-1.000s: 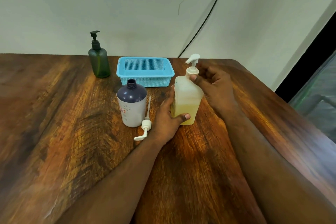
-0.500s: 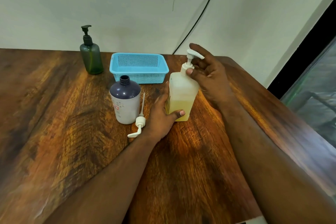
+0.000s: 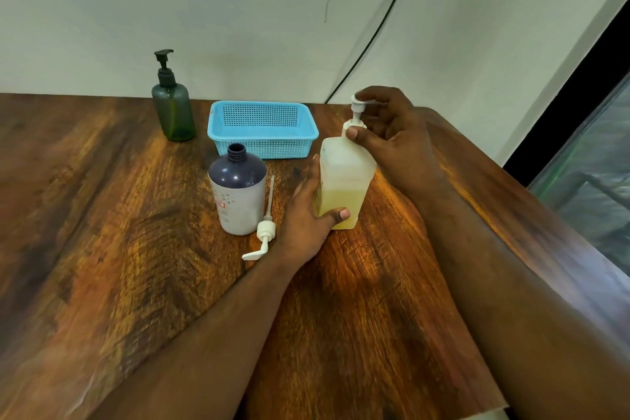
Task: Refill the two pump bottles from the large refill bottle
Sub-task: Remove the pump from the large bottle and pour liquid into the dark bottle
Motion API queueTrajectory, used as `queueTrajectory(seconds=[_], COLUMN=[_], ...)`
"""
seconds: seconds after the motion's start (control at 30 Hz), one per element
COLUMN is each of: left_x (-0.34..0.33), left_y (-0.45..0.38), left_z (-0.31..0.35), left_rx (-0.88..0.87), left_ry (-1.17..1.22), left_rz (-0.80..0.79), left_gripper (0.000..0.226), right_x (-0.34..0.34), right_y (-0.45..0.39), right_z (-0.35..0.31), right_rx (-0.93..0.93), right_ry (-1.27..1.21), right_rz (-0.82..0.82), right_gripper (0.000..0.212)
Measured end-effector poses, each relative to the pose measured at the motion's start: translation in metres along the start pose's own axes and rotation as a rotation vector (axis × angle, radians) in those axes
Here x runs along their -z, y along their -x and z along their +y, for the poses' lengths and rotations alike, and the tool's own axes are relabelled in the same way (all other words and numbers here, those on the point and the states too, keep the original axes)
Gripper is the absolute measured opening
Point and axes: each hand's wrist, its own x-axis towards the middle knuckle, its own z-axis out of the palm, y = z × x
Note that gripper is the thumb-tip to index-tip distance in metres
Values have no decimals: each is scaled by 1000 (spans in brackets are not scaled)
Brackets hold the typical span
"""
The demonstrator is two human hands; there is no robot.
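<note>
Pale wall (image 3: pixel 238 10) runs along the far edge of your wooden desk (image 3: pixel 102 249), with a black cable (image 3: pixel 375 27) slanting down it.

Your left hand (image 3: pixel 306 215) grips the lower part of the big square refill bottle (image 3: pixel 344 177), thumb across its near face and the other fingers curled round the far side. That bottle stands upright near the middle of the desk, about a third full of yellowish liquid. Your right hand (image 3: pixel 392 133) is at its top: the thumb presses the white collar and the fingers curl over the pump head (image 3: pixel 358 104), clamped on it.

Just left of the refill bottle stands a purple-and-white bottle (image 3: pixel 237 194), upright, its neck open. Its white pump (image 3: pixel 264 232) lies flat on the desk between that bottle and your left hand, tube pointing away from you.

Farther back on the left, a dark green pump bottle (image 3: pixel 174 109) stands upright with its black pump on. To its right, a blue plastic basket (image 3: pixel 262 143) sits near the wall.
</note>
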Motion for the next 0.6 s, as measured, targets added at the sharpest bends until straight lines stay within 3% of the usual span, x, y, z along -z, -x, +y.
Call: queueTrajectory(seconds=[0.2,0.43,0.6], left_x=[0,1,1], left_y=[0,0,1], left_z=[1,1,1], left_rx=[16,11,11], left_ry=[6,5,13], left_rz=[-2,0,0], left_gripper=[100,101,98], right_x=[-4,10,2], right_y=[3,1,-5], right_z=[-1,-11,-19], right_rx=[59,-11,-23], right_ry=[341,215,263], right_rz=[15,-198,-135], right_gripper=[67,61,68])
